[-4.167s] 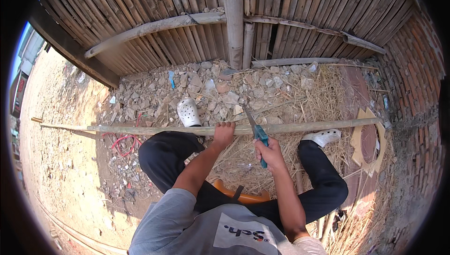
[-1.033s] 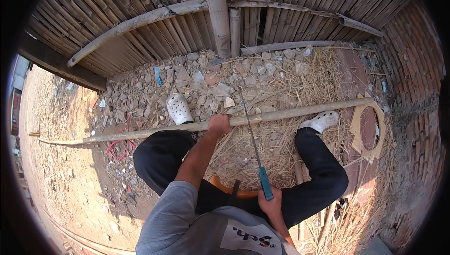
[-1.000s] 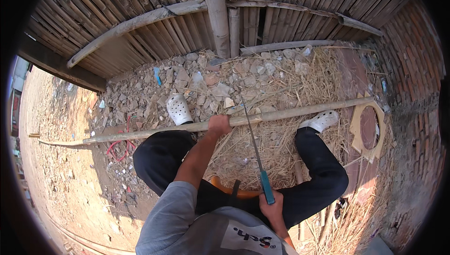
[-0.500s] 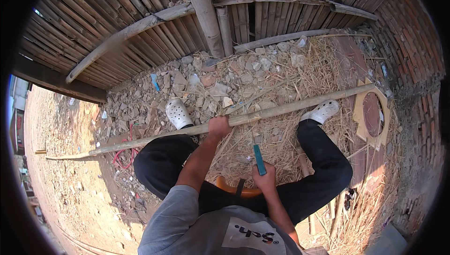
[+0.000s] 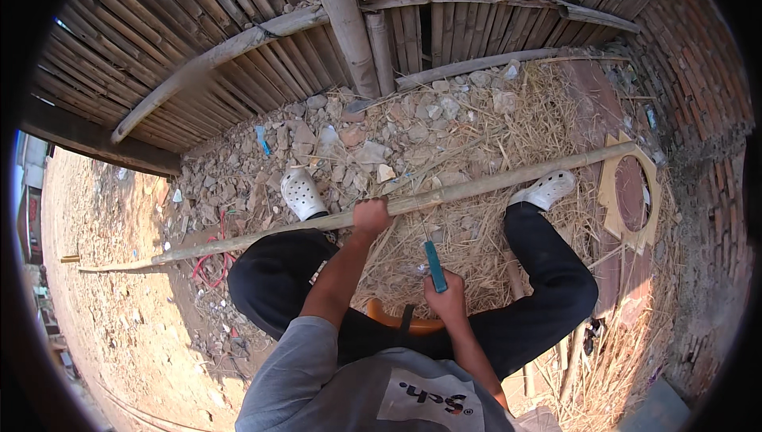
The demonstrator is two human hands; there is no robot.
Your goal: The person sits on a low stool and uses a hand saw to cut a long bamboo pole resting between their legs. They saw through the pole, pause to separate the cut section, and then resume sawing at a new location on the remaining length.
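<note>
A long bamboo pole (image 5: 492,184) lies slantwise across my front, its right end higher in view than its left. My left hand (image 5: 371,216) is closed around it near the middle, between my two feet. My right hand (image 5: 447,295) grips the teal handle of a hand saw (image 5: 434,265). Seen nearly edge-on, the saw's thin blade runs from the handle up to the pole, just right of my left hand. Whether its teeth sit in a cut is too fine to make out.
White clogs (image 5: 302,194) are on my feet, and I sit on something orange (image 5: 397,319). Rubble (image 5: 317,142) and straw (image 5: 540,107) cover the ground. A yellowish cut-out board (image 5: 652,170) lies by the pole's right end, near a brick wall (image 5: 714,59). A bamboo-slat wall (image 5: 230,51) stands ahead.
My right hand and the saw have shifted slightly forward and to the left. My left hand and the pole look almost unmoved.
</note>
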